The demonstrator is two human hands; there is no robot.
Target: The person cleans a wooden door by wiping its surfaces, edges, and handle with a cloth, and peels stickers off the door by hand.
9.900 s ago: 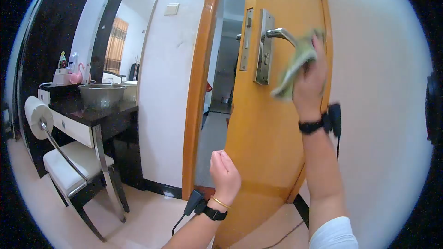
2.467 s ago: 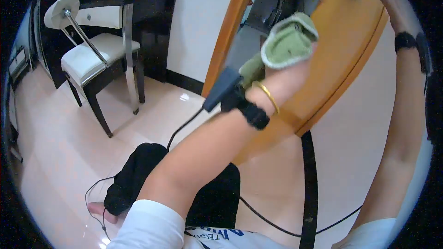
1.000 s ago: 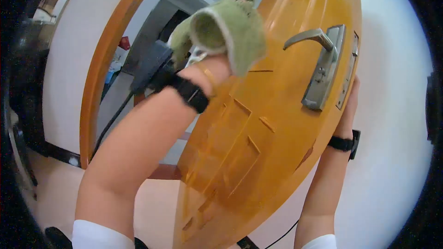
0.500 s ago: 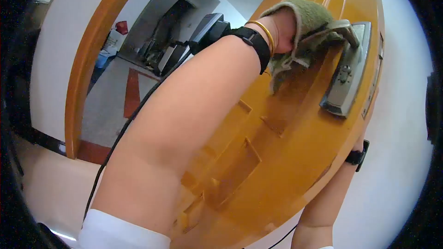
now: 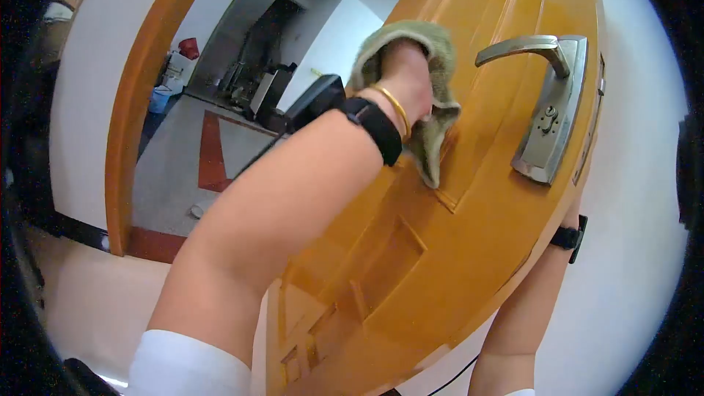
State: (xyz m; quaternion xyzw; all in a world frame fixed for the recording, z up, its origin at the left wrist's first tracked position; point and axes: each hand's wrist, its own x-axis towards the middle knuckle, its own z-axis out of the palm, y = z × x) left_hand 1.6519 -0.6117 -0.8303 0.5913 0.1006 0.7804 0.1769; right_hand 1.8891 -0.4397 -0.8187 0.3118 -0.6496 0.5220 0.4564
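Observation:
My left hand [image 5: 409, 77] holds a green cloth [image 5: 438, 62] against the face of an orange-brown wooden door [image 5: 484, 227]. The cloth covers my fingers, and one corner hangs down below the hand. A gold bangle and a black strap circle that wrist. To the right of the cloth, apart from it, is the metal door handle [image 5: 524, 48] on its long lock plate [image 5: 550, 128]. My right hand [image 5: 573, 213] reaches behind the door's free edge, with a black strap on the wrist. Its fingers are hidden by the door.
On the left, a wooden door frame [image 5: 150, 95] borders an opening to another room. Inside stand a blue bucket [image 5: 159, 99] and a red container [image 5: 188, 48] by the wall. A white wall [image 5: 638, 176] lies right of the door. A black cable [image 5: 455, 376] runs below.
My left hand has moved left with the cloth, away from the door handle, which now shows in full. My right hand stays at the door's edge.

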